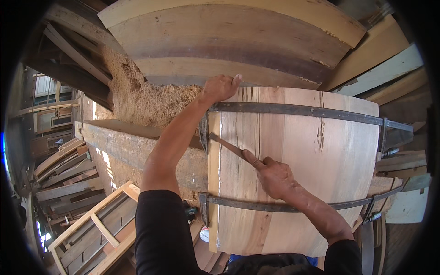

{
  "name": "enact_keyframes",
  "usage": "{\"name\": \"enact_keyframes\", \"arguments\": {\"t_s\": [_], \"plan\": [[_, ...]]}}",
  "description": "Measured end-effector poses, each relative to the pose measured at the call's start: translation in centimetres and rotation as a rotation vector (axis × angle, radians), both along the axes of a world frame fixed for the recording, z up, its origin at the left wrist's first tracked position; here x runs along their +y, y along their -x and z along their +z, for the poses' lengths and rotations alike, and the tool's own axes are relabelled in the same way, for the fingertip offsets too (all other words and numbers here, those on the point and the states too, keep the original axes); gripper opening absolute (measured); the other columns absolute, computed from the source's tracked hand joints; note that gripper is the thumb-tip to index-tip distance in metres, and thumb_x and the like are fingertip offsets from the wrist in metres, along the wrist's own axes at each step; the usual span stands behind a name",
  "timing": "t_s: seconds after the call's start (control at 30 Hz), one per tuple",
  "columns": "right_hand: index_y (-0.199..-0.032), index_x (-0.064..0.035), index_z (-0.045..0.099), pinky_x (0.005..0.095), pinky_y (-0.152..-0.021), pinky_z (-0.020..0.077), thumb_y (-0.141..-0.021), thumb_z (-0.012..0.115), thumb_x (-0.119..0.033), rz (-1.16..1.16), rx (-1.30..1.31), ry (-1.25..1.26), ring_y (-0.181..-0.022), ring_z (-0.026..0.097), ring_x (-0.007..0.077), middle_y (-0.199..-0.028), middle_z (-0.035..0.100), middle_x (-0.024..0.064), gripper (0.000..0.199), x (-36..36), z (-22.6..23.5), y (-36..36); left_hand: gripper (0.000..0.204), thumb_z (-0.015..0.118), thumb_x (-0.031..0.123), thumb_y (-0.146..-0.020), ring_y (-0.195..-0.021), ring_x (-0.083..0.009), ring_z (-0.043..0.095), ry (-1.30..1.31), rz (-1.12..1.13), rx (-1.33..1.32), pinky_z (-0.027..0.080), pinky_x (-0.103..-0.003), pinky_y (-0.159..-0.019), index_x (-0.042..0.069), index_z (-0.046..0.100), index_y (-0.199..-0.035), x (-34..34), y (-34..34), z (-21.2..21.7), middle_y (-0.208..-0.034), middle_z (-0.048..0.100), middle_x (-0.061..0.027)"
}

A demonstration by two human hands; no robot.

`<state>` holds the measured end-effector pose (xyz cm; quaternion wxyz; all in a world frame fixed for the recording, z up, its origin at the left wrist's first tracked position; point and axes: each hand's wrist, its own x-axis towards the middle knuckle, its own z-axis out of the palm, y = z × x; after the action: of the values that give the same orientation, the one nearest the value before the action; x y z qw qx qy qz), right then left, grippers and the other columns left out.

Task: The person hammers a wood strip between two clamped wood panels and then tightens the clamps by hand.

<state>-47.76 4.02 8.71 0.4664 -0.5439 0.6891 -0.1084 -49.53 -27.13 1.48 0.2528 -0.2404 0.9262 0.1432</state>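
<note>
A broad panel of pale wooden boards point(298, 137) lies before me, with a thin white line of what looks like glue point(219, 165) along its left side strip. Two dark metal bar clamps point(293, 109) span it from left to right. My left hand point(221, 88) grips the panel's far left corner beside the far clamp, thumb sticking out and fingers partly hidden. Closed around a narrow, flat, stick-like tool point(232, 148), my right hand point(273, 178) is over the panel's middle. The tool's darker tip touches or nearly touches the left strip near the white line.
Large curved boards point(229, 36) lean beyond the panel. Wood shavings point(156, 101) are heaped to the far left, behind a long plank point(137, 140). A wooden frame point(98, 229) is at the lower left, with stacked offcuts point(68, 190) beyond it. Planks crowd the right side.
</note>
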Motion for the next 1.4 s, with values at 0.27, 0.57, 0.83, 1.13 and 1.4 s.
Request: {"name": "enact_keyframes", "arguments": {"t_s": [0.27, 0.57, 0.83, 1.13, 1.4], "plan": [[-0.156, -0.024, 0.007, 0.0461, -0.086, 0.0512, -0.096, 0.048, -0.016, -0.386, -0.214, 0.159, -0.091, 0.062, 0.0421, -0.113, 0.059, 0.0218, 0.073, 2.7, -1.5, -0.6, 0.103, 0.017, 0.084, -0.086, -0.137, -0.0345, 0.037, -0.556, 0.878, 1.031, 0.03, -0.053, -0.109, 0.002, 0.038, -0.145, -3.6, -10.5, 0.8, -0.147, 0.04, -0.0208], [-0.155, -0.0234, 0.018, 0.0449, -0.069, 0.0503, -0.097, 0.049, -0.012, -0.366, -0.126, 0.269, -0.076, 0.06, 0.0362, -0.094, 0.058, 0.0186, 0.067, -0.7, 0.3, -1.7, 0.114, 0.025, 0.091, -0.077, -0.109, -0.0278, 0.056, -1.085, 1.294, 0.488, 0.044, -0.043, -0.095, -0.004, 0.046, -0.135, 3.1, -20.6, -1.0, -0.125, 0.057, -0.0189], [-0.153, -0.0206, 0.025, 0.0453, -0.07, 0.0545, -0.099, 0.048, -0.018, -0.09, 0.251, 0.149, -0.079, 0.065, 0.0347, -0.096, 0.063, 0.0183, 0.059, -3.6, -1.0, -2.5, 0.106, 0.018, 0.086, -0.083, -0.082, -0.0194, 0.065, -1.588, 1.132, 0.585, 0.052, -0.032, -0.076, -0.006, 0.063, -0.109, 1.2, -22.3, -4.5, -0.098, 0.069, -0.0119], [-0.15, -0.0015, 0.025, 0.0417, -0.067, 0.0503, -0.099, 0.051, -0.016, -0.475, -0.239, 0.894, -0.072, 0.061, 0.0307, -0.087, 0.06, 0.0164, 0.059, -3.3, 5.9, -3.7, 0.092, 0.019, 0.073, -0.094, -0.09, -0.0209, 0.065, -1.559, 1.144, 0.795, 0.051, -0.033, -0.085, -0.007, 0.058, -0.116, 3.3, -21.4, -2.8, -0.104, 0.069, -0.0114], [-0.152, -0.0104, 0.028, 0.0408, -0.084, 0.0524, -0.098, 0.052, -0.016, -0.535, -0.055, 0.577, -0.096, 0.064, 0.04, -0.113, 0.062, 0.0247, 0.06, -0.5, 3.2, -2.5, 0.042, 0.061, 0.027, -0.096, -0.096, -0.0129, 0.059, -1.314, 0.822, 0.534, 0.051, -0.03, -0.085, 0.004, 0.049, -0.129, 4.2, -20.9, -0.9, -0.111, 0.062, -0.0033]]}}
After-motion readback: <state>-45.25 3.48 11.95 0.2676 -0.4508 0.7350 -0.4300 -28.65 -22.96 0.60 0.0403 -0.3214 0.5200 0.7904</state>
